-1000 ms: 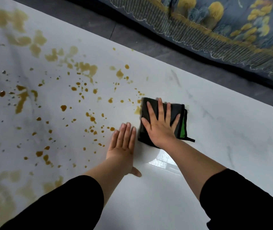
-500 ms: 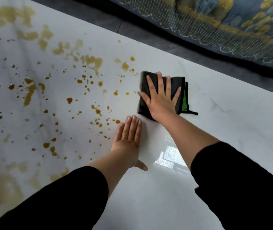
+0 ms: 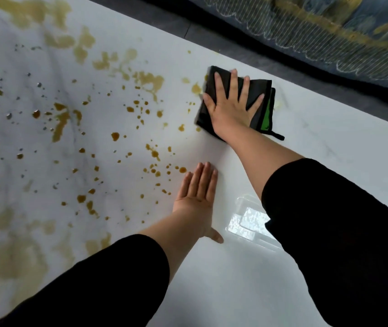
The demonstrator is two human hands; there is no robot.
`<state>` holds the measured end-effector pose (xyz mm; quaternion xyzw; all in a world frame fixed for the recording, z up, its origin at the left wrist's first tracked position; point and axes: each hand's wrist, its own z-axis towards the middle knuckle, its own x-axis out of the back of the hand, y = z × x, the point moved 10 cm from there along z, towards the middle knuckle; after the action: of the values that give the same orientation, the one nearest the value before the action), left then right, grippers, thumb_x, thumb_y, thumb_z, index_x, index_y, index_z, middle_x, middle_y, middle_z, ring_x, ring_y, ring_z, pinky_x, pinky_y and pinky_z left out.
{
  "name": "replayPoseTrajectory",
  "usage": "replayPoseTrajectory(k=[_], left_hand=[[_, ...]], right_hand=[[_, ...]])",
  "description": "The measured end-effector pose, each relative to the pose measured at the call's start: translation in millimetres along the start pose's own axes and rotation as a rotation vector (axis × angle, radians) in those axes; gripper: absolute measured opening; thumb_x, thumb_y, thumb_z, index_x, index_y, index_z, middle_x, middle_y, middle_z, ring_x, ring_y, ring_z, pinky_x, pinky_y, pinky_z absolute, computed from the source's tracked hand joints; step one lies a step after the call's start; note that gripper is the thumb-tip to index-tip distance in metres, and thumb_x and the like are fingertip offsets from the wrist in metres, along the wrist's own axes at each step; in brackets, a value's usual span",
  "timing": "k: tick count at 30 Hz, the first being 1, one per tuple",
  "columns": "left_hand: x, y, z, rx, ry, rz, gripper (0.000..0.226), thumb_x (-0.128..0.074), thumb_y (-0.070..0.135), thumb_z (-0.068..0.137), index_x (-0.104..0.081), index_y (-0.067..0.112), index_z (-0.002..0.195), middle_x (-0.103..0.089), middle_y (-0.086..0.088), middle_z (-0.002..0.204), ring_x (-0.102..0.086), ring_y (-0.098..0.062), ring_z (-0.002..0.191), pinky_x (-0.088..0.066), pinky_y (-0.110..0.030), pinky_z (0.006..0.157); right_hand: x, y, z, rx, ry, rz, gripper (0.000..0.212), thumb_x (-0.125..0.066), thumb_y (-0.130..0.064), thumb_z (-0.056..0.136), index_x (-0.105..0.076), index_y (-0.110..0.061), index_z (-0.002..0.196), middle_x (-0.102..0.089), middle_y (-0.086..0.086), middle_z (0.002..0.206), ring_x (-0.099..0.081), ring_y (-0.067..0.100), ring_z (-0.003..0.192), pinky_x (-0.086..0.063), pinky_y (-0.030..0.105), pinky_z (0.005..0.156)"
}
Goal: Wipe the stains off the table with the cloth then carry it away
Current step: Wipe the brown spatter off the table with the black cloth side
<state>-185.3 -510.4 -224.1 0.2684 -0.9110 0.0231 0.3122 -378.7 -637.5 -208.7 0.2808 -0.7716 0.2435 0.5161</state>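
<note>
A folded dark cloth (image 3: pixel 258 94) with a green strip and a small loop lies near the far edge of the white marble table (image 3: pixel 330 147). My right hand (image 3: pixel 229 107) presses flat on it, fingers spread. My left hand (image 3: pixel 196 197) rests flat on the tabletop nearer to me, fingers straight and together, beside the stains. Brown stains (image 3: pixel 115 136) in drops and smears cover the left and middle of the table, reaching up to the cloth's left edge.
Beyond the table's far edge runs a strip of dark floor (image 3: pixel 247 50), then a blue and yellow patterned fabric (image 3: pixel 330 27) at the top right. A bright window reflection (image 3: pixel 249 223) shows on the glossy top between my arms.
My right hand has pushed the cloth away from me toward the table's far edge, over the spots there. My left hand has stayed flat on the table.
</note>
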Motion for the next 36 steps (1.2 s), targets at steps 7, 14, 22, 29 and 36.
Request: replayPoseTrajectory(k=[7,14,22,29,36], left_hand=[[3,0,-5,0.017,-0.028,0.011,0.147,-0.054,0.089,0.061,0.051,0.003,0.119,0.062,-0.017,0.118,0.057,-0.034,0.110,0.035,-0.047,0.096],[4,1,-3,-0.001,-0.001,-0.030,0.151,-0.059,0.085,0.061,0.056,0.004,0.114,0.067,-0.015,0.114,0.060,-0.031,0.108,0.041,-0.045,0.086],[0,0,1,-0.006,0.023,-0.034,0.153,-0.063,0.083,0.060,0.055,0.005,0.119,0.067,-0.015,0.118,0.059,-0.031,0.112,0.039,-0.045,0.093],[1,2,0,-0.031,-0.002,-0.010,0.147,-0.057,0.084,0.064,0.050,0.004,0.124,0.062,-0.016,0.123,0.057,-0.031,0.110,0.034,-0.045,0.099],[1,3,0,-0.022,0.013,-0.042,0.150,-0.060,0.082,0.064,0.057,0.003,0.114,0.068,-0.016,0.114,0.063,-0.030,0.106,0.041,-0.045,0.088]], right_hand=[[-25,15,-67,0.197,-0.135,0.036,0.074,-0.006,-0.081,0.082,0.015,-0.048,0.145,0.029,-0.011,0.155,0.030,0.021,0.141,0.023,0.060,0.104],[-11,-3,-34,0.123,-0.083,-0.013,0.074,-0.007,-0.079,0.083,0.014,-0.047,0.146,0.027,-0.009,0.156,0.027,0.023,0.142,0.018,0.063,0.106],[6,-47,15,0.125,-0.076,0.011,0.074,-0.009,-0.078,0.085,0.010,-0.044,0.148,0.026,-0.007,0.157,0.026,0.023,0.143,0.015,0.064,0.108],[-21,-25,-56,0.226,-0.101,-0.039,0.071,-0.007,-0.077,0.084,0.015,-0.047,0.146,0.030,-0.011,0.155,0.030,0.021,0.141,0.021,0.061,0.105],[11,-39,29,0.187,-0.063,0.001,0.073,-0.009,-0.080,0.083,0.008,-0.048,0.147,0.025,-0.010,0.157,0.025,0.021,0.143,0.017,0.063,0.108]])
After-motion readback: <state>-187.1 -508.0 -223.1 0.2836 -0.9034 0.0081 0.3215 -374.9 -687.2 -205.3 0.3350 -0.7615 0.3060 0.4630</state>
